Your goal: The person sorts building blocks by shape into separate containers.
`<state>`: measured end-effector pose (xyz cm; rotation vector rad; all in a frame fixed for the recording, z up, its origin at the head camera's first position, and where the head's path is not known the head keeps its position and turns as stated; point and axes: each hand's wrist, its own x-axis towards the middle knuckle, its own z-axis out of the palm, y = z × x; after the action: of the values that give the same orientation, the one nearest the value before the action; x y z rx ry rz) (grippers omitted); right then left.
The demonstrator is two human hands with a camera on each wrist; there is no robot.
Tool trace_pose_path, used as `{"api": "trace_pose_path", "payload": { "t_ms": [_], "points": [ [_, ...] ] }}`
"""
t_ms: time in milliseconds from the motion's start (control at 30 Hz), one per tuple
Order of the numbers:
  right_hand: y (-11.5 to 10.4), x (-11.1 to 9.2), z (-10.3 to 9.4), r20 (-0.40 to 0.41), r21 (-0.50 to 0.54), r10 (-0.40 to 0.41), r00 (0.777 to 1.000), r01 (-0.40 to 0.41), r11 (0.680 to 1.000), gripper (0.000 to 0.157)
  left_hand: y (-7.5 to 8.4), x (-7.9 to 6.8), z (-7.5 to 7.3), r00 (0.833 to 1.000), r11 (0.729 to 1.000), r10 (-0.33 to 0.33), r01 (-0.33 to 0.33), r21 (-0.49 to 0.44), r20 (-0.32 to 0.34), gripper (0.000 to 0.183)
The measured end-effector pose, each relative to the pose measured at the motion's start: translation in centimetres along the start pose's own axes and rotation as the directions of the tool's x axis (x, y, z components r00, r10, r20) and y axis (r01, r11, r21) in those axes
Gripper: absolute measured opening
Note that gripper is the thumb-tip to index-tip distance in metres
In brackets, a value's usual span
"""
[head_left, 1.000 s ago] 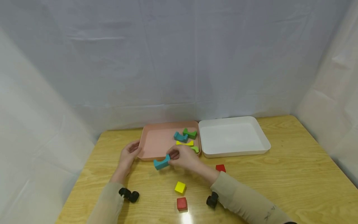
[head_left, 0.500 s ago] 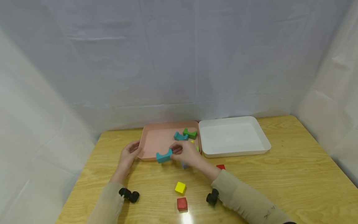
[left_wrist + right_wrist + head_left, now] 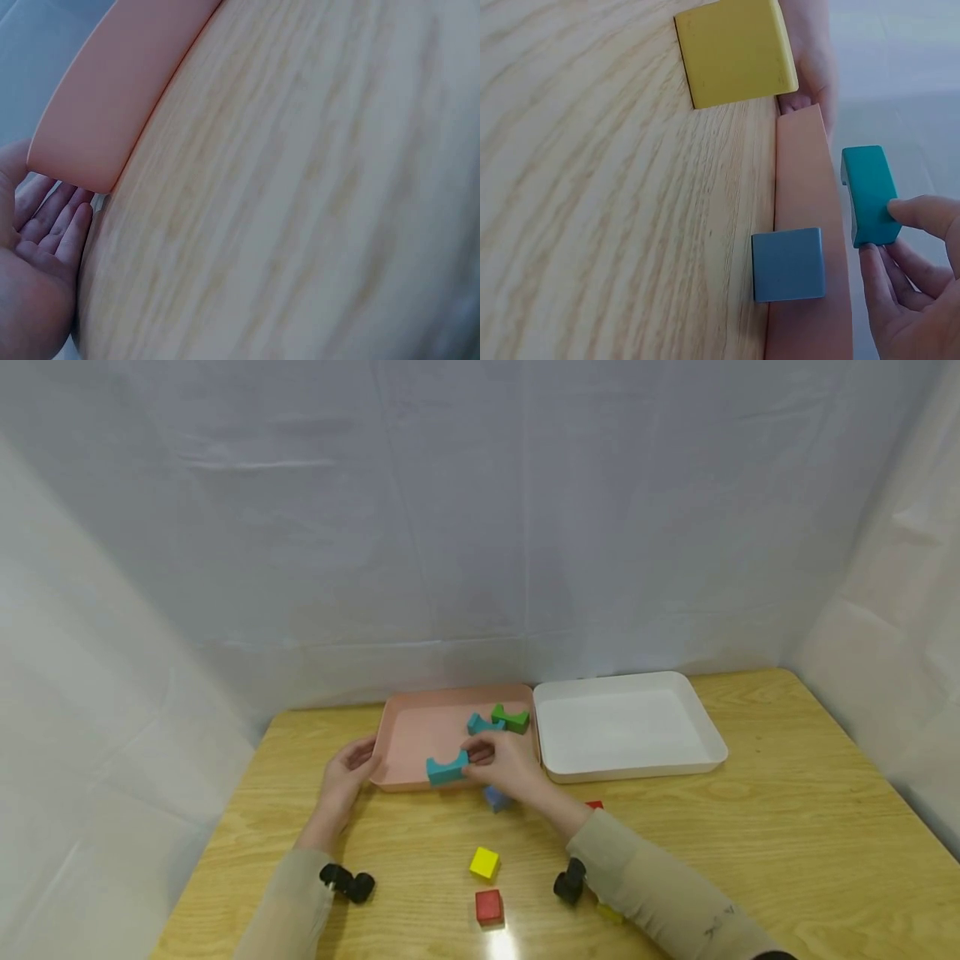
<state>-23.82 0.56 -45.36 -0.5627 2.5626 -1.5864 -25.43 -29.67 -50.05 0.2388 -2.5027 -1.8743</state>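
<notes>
My right hand (image 3: 507, 767) pinches a blue arch-shaped block (image 3: 447, 769) by its right end, over the front part of the pink tray (image 3: 420, 697). In the right wrist view the thumb lies on the flat face of this arch block (image 3: 871, 196), fingertips at its lower end. My left hand (image 3: 348, 774) rests at the tray's front left corner. There the left wrist view shows the thumb at the rim and the fingers (image 3: 54, 217) extended alongside the tray wall (image 3: 112, 97). Inside the tray lie another blue arch block (image 3: 483, 724) and a green one (image 3: 512, 719).
A white tray (image 3: 630, 727) stands against the pink one's right side. On the wooden table are a blue cube (image 3: 496, 798), a yellow cube (image 3: 484, 863) and a red cube (image 3: 488, 907). Another red block (image 3: 595, 805) and a yellow one (image 3: 610, 912) are partly hidden by my right arm.
My right hand has lifted the blue arch block up and inward, from before the pink tray's front edge to over it. The blue cube has come into sight. My left hand has stayed put.
</notes>
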Motion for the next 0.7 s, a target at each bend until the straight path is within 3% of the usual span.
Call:
{"api": "trace_pose_path", "payload": {
  "t_ms": [700],
  "points": [
    [0.54, 1.03, 0.67, -0.061, -0.005, 0.084, 0.995, -0.084, 0.996, 0.030, 0.11, -0.16, 0.05, 1.000, 1.000, 0.000, 0.000, -0.010, 0.004, 0.050]
  ]
}}
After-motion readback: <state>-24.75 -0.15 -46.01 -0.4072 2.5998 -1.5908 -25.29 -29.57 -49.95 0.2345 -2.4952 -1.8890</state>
